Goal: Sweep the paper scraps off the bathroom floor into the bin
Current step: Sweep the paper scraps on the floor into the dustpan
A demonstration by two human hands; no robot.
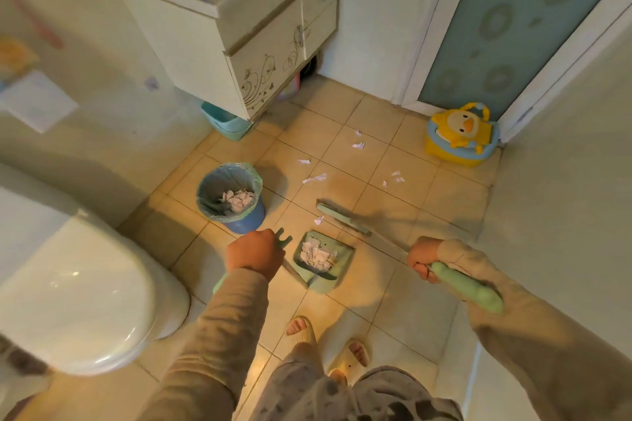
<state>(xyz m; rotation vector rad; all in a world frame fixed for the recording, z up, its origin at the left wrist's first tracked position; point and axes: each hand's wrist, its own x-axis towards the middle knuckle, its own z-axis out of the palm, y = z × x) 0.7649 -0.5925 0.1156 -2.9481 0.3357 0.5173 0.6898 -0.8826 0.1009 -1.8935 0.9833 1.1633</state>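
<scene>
We hold the green dustpan (319, 260) by its handle in our left hand (254, 255), fingers closed tight, and it sits just right of the blue bin (231, 202) with paper in it. Our right hand (424, 261) grips the broom (345, 220), and its head rests beyond the dustpan. More paper scraps (314, 178) lie on the floor (393, 202) to the right of the bin, farther from us.

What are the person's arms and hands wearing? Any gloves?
No gloves: the left hand and the right hand are both bare. Each arm is covered by a long, soft-looking beige sleeve: the left sleeve ends at the wrist, and the right sleeve has a loose cuff.
</scene>
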